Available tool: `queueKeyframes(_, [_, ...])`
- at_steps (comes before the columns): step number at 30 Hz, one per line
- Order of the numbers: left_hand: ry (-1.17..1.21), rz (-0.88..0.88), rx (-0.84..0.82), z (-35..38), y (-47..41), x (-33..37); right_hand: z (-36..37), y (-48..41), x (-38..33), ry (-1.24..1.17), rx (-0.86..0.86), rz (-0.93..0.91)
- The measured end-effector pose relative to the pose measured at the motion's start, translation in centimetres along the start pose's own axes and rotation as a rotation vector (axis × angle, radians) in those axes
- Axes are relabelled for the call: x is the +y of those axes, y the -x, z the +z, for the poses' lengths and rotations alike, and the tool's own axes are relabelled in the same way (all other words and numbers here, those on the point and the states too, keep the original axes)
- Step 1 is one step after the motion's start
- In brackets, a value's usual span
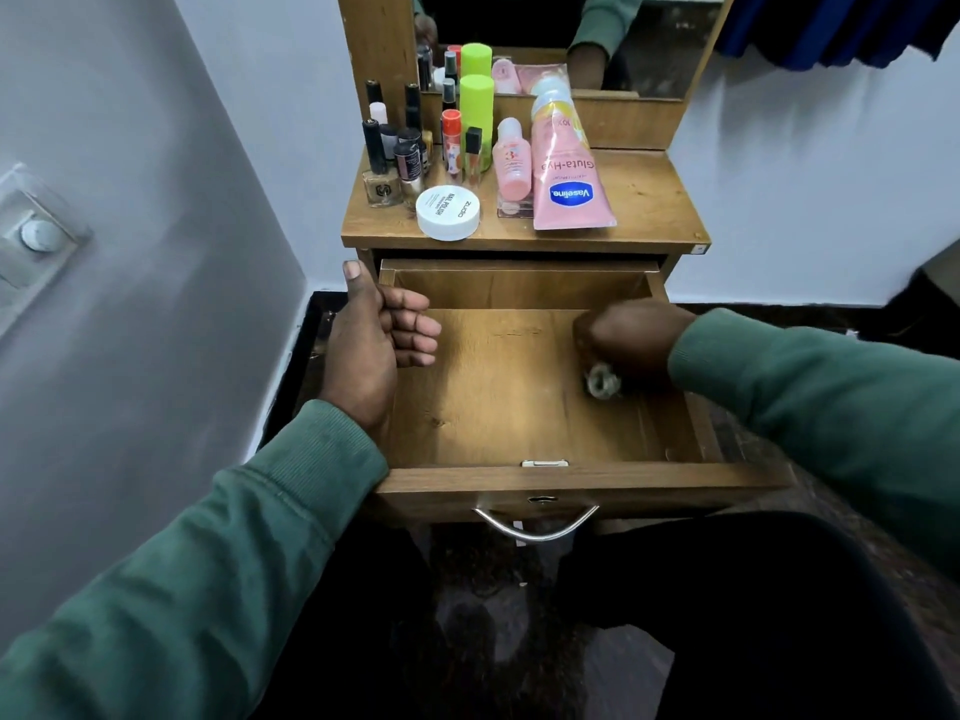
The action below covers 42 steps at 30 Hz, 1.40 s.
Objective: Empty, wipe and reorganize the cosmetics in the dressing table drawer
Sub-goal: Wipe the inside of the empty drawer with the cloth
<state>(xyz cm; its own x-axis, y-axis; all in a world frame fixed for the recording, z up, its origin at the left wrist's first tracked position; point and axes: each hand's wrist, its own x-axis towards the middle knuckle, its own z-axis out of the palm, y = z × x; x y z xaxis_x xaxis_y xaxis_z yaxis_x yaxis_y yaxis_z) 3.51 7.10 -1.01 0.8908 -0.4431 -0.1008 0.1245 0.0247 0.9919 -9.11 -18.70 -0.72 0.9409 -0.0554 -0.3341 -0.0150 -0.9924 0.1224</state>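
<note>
- drawer (519, 480) is pulled all the way out and we see only bare wood inside
- left hand (371, 340) sits on the drawer's left wall, thumb up, fingers (415, 332) loosely curled, gripping nothing
- right hand (628, 337) is blurry, fingers closed round a small crumpled whitish cloth (602, 380) pressed on the drawer floor, right side
- cosmetics are all up on the surface (654, 200): pink vaseline tube (569, 192), white tub (448, 213), green bottle (477, 111), nail polish bottles (395, 153)
</note>
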Motion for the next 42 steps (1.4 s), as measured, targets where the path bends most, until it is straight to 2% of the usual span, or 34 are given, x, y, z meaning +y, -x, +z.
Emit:
queueKeyframes(3, [-0.003,-0.007,-0.004,0.1,0.0,0.0,-0.3,-2.0,-0.6,-0.068,0.147,0.112])
queueKeyframes(7, [-0.007,-0.006,-0.004,0.1,-0.1,0.1,-0.1,-3.1,-2.3,-0.185,0.195,0.157])
queueKeyframes(11, [-0.008,0.001,-0.010,0.1,0.0,-0.1,0.5,-1.5,-4.7,-0.211,0.199,-0.021])
queueKeyframes(15, [-0.012,0.000,-0.009,0.0,0.0,-0.2,0.9,1.2,-5.6,-0.229,0.050,-0.168])
queueKeyframes(17, [-0.008,0.002,-0.012,0.1,0.0,-0.1,0.9,2.1,-4.8,-0.181,-0.036,-0.182])
queueKeyframes(19, [-0.005,-0.001,-0.014,0.1,-0.1,-0.2,0.6,2.2,-3.7,-0.036,-0.057,-0.187])
queueKeyframes(23, [-0.017,-0.001,-0.013,0.1,-0.2,-0.3,-1.0,0.7,-2.2,0.201,-0.001,-0.131])
queueKeyframes(27, [-0.014,0.005,-0.024,0.0,-0.3,-0.3,-1.9,-1.8,-1.4,0.333,0.029,-0.050])
queueKeyframes(29, [-0.009,0.000,-0.026,0.2,-0.3,-0.4,-1.5,-2.3,-1.3,0.368,0.008,-0.020])
queueKeyframes(31, [-0.006,-0.004,-0.027,0.3,-0.3,-0.3,-1.0,-2.0,-1.0,0.395,0.068,0.028])
queueKeyframes(34, [-0.007,0.000,-0.029,0.3,0.0,-0.1,-0.7,-1.4,-0.6,0.348,0.076,0.080])
queueKeyframes(42, [-0.009,-0.010,-0.025,0.2,-0.1,-0.1,-0.9,0.7,-2.3,0.373,-0.054,-0.061])
